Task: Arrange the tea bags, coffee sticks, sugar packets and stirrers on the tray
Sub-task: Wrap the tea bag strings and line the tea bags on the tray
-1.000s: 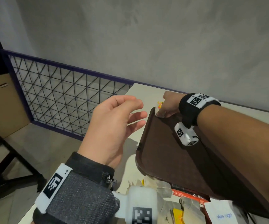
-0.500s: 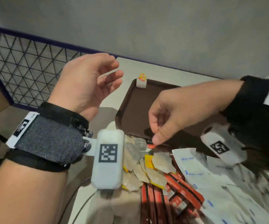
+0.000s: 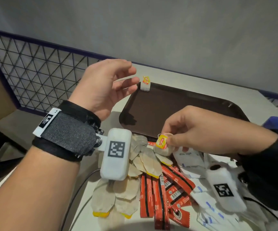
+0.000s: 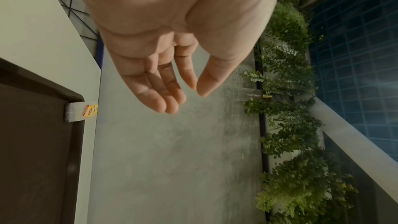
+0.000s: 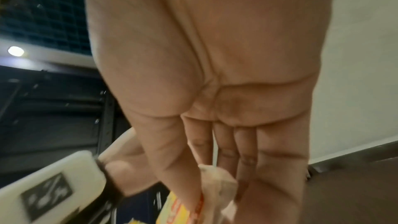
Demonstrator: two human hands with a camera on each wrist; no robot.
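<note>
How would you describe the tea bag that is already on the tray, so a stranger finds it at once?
Find the dark brown tray on the pale table. At its far left corner one tea bag leans against the rim, its yellow and red tag sticking up. It alone is on the tray; the rest lie heaped before the near edge or in the right hand.

Brown tray point(image 3: 176, 104), red-black coffee sticks point(image 3: 153, 197), yellow-tagged tea bags point(image 3: 145, 162).

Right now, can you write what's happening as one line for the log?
right hand: pinches tea bag above pile | left hand: open, holds nothing | tray: one placed tea bag at far corner
</note>
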